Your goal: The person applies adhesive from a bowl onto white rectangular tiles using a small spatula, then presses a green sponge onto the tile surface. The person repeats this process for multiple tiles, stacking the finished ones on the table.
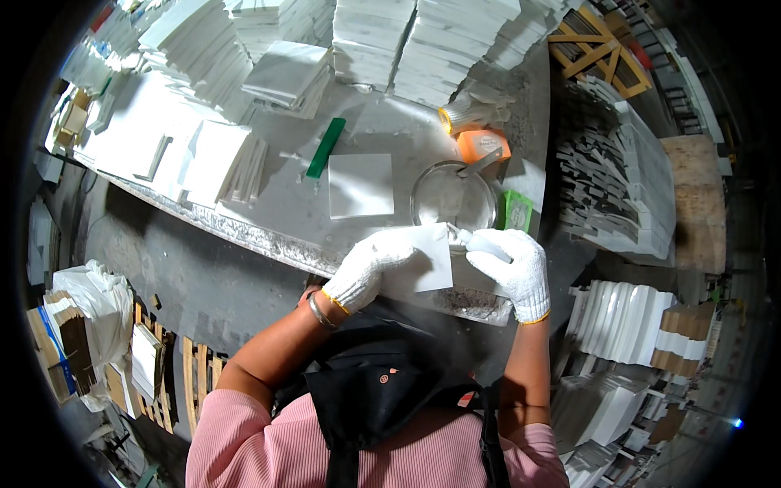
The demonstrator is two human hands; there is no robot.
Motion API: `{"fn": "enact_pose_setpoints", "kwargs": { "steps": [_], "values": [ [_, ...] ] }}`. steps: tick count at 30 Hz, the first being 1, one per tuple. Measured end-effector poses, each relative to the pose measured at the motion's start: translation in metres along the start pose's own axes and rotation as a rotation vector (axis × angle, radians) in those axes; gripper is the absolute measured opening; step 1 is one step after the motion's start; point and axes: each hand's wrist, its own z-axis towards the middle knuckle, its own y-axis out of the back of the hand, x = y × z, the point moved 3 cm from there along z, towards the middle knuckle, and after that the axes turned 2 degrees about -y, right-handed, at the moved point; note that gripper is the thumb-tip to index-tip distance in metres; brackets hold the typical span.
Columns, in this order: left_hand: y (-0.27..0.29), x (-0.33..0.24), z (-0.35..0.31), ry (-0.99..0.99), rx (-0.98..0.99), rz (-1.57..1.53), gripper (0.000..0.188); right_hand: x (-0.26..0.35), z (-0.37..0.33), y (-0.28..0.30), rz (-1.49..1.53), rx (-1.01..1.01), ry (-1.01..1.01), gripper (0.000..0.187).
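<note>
My left hand [370,264], in a white knit glove, grips a square white tile [433,264] and holds it raised at the table's front edge. In my right hand [525,272], gloved alike, is a small whitish squeeze bottle [486,246], partly hidden by the fingers. Its narrow tip points left at the tile's upper right corner; whether it touches cannot be made out. Just beyond stands a round metal bowl [416,195] of white powder, with a metal scoop [482,163] leaning on its rim. Another square white tile [360,187] lies flat to the bowl's left.
A green bar [325,148] lies beyond the flat tile. Right of the bowl are an orange box [483,146] and a green packet [517,212]; spare gloves [476,110] lie behind. Tall tile stacks [447,49] line the table's back, with more tiles [215,163] at left.
</note>
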Motion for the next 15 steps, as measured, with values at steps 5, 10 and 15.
{"fn": "enact_pose_setpoints", "kwargs": {
  "steps": [5, 10, 15],
  "values": [
    [0.0072, 0.0077, 0.0040, 0.005, 0.013, -0.016, 0.045, -0.0006, 0.0002, -0.0007, -0.003, 0.004, 0.004, 0.033],
    [0.0047, 0.0041, 0.0011, -0.009, -0.025, 0.005, 0.044, -0.0033, 0.0008, -0.0018, 0.021, 0.009, 0.005, 0.033],
    [0.0014, 0.0008, -0.0006, 0.003, -0.040, 0.012, 0.043, -0.0034, 0.0016, -0.0019, 0.011, 0.007, 0.015, 0.033]
  ]
}}
